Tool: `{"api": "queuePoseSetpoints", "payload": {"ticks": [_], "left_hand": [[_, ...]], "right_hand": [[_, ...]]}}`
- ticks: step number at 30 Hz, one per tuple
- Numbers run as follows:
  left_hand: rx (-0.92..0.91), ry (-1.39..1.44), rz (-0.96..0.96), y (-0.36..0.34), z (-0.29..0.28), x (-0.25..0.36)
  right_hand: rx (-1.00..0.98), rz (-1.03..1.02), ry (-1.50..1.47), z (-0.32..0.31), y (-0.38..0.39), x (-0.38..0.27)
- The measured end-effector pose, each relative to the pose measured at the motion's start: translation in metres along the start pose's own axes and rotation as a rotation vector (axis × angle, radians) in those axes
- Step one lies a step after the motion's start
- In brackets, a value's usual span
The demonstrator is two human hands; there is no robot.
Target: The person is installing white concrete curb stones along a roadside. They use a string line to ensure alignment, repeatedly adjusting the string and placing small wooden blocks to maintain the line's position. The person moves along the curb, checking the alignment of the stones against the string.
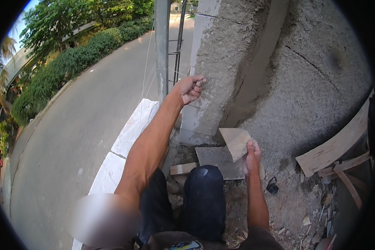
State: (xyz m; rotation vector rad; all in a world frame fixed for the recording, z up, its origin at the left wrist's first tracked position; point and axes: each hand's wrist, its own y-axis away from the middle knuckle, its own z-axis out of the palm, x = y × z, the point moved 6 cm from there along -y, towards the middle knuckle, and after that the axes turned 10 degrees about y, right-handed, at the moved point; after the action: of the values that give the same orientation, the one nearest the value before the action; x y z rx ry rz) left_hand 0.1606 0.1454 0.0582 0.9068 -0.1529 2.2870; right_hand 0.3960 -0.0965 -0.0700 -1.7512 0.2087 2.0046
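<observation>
My left hand (pixel 191 88) is raised against the rough plastered edge of the column (pixel 212 54), fingers closed in a pinch; a thin string (pixel 174 71) runs toward it, but what the fingertips hold is too small to make out. Lower right, my right hand (pixel 251 157) grips a flat, angular beige board piece (pixel 234 141) by its side. Beneath that piece a grey slab (pixel 210 160) lies at the column's foot, above my bent knee, with a small wood block (pixel 182 168) to its left.
A metal post (pixel 161 46) and vertical strings stand beside the column. White blocks (pixel 127 129) form an edge on my left, with a road (pixel 62 150) and hedge beyond. At right are a rough wall (pixel 308 104), leaning planks (pixel 329 146), a black object (pixel 272 186) and rubble.
</observation>
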Motion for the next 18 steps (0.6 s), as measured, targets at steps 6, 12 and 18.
{"api": "queuePoseSetpoints", "payload": {"ticks": [6,12,18], "left_hand": [[-0.008,-0.008,-0.019,-0.005,-0.003,0.006],[0.008,-0.064,-0.023,-0.005,0.003,0.008],[0.019,-0.079,0.001,-0.001,0.006,0.006]], "right_hand": [[0.013,-0.147,-0.452,0.087,-0.037,-0.107],[-0.237,0.069,-0.166,0.124,-0.05,-0.084],[-0.325,-0.119,0.28,0.061,-0.056,-0.109]]}}
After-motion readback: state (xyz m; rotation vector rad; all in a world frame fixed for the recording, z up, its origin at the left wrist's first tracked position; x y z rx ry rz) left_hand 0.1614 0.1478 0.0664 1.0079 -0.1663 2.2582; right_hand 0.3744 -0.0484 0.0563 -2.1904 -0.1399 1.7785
